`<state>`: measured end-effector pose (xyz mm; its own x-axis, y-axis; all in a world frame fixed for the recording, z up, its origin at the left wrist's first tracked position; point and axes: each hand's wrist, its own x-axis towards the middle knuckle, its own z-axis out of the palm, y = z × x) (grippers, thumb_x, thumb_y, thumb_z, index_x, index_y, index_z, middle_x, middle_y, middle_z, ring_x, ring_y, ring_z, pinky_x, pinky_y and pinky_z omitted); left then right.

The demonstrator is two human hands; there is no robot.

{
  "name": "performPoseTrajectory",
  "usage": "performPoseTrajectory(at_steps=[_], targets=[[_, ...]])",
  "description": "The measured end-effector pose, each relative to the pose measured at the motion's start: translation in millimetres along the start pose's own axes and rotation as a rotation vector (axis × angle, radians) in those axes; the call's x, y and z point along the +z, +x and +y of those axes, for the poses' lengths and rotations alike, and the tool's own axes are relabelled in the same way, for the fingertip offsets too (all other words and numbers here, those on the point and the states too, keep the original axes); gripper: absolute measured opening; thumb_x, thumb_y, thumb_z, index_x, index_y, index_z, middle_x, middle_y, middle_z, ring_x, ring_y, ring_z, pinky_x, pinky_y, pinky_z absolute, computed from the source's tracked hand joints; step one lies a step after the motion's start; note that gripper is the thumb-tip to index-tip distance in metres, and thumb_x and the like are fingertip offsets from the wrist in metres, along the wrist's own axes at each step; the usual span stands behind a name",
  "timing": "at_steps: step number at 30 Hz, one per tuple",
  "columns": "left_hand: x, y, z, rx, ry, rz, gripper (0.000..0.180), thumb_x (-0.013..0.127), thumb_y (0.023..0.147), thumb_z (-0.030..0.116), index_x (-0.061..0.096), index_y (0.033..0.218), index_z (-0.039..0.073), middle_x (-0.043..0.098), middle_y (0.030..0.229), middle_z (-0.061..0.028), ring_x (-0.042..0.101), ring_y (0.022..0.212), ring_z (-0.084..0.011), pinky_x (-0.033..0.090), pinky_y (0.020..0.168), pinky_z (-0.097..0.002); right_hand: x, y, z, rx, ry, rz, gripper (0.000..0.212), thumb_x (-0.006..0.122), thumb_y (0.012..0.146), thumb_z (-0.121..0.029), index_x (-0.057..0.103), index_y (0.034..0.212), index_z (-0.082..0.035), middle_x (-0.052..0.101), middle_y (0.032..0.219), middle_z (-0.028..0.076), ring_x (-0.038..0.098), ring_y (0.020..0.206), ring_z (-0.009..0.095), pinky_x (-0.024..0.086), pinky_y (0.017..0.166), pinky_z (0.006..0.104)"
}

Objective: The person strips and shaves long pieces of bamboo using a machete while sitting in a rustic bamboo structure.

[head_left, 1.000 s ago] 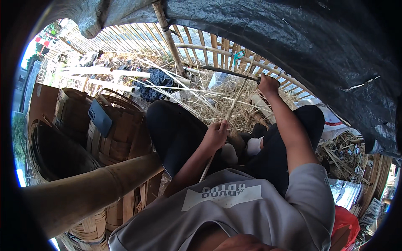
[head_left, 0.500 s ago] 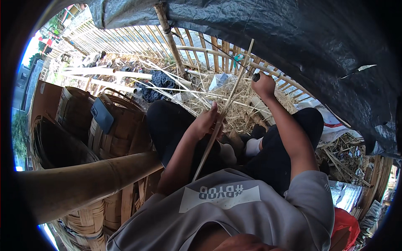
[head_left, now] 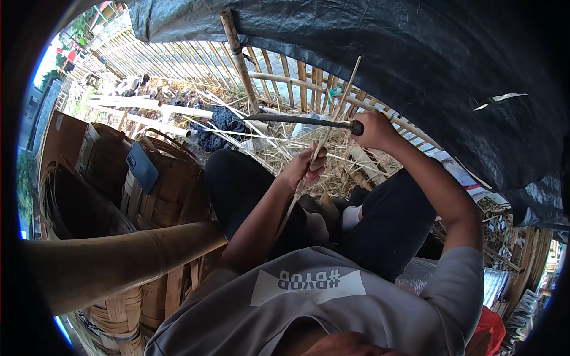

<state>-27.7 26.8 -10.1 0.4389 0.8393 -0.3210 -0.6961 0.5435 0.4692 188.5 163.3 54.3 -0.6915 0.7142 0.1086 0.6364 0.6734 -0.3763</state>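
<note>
A long, thin bamboo strip [head_left: 340, 102] slants up and away from my lap, its far end near the fence. My left hand [head_left: 304, 168] is closed around its middle, above my left leg. The handle of a long dark-bladed knife [head_left: 285, 118] sits in the grip of my right hand [head_left: 378, 131]. Its blade points left and crosses the strip beyond my left hand; whether the edge touches the strip I cannot tell. Below both hands, pale bamboo shavings [head_left: 343, 155] cover the ground between my bent legs.
Woven bamboo baskets [head_left: 119, 314] stand at my left, with a phone [head_left: 142, 166] resting on one. A thick bamboo pole [head_left: 130, 261] runs beside my left leg. Ahead is a slatted fence [head_left: 166, 58], and a dark tarp [head_left: 386, 53] hangs low over the right. Cut bamboo lengths [head_left: 127, 102] lie far left.
The knife has swung so its blade now extends left across the strip, and my right hand has come slightly nearer me. My left hand has shifted up the strip, its fingers now wrapped around it.
</note>
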Motion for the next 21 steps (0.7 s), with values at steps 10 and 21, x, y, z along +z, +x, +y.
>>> performPoseTrajectory(at_steps=[10, 21], targets=[[-6.0, 8.3, -4.3, -0.067, 0.23, 0.193, 0.028, 0.027, 0.103, 0.027, 0.042, 0.085, 0.012, 0.033, 0.054, 0.0029, 0.033, 0.039, -0.0086, 0.028, 0.03, -0.0238, 20.3, 35.7, 19.2, 0.203, -0.25, -0.379, 0.015, 0.067, 0.063, -0.016, 0.067, 0.075, -0.008, 0.067, 0.077, 0.015, 0.068, 0.077, 0.034, 0.054, 0.071, 0.0453], [-19.5, 20.7, -9.9, 0.008, 0.34, 0.289, 0.04, 0.037, 0.104, 0.042, 0.05, 0.081, 0.011, 0.037, 0.052, 0.0027, 0.037, 0.038, -0.0095, 0.03, 0.036, -0.0254, 61.8, 31.4, -13.4, 0.065, -0.178, -0.212, 0.018, 0.068, 0.058, -0.024, 0.065, 0.067, -0.009, 0.065, 0.068, 0.015, 0.068, 0.071, 0.035, 0.053, 0.068, 0.0463]])
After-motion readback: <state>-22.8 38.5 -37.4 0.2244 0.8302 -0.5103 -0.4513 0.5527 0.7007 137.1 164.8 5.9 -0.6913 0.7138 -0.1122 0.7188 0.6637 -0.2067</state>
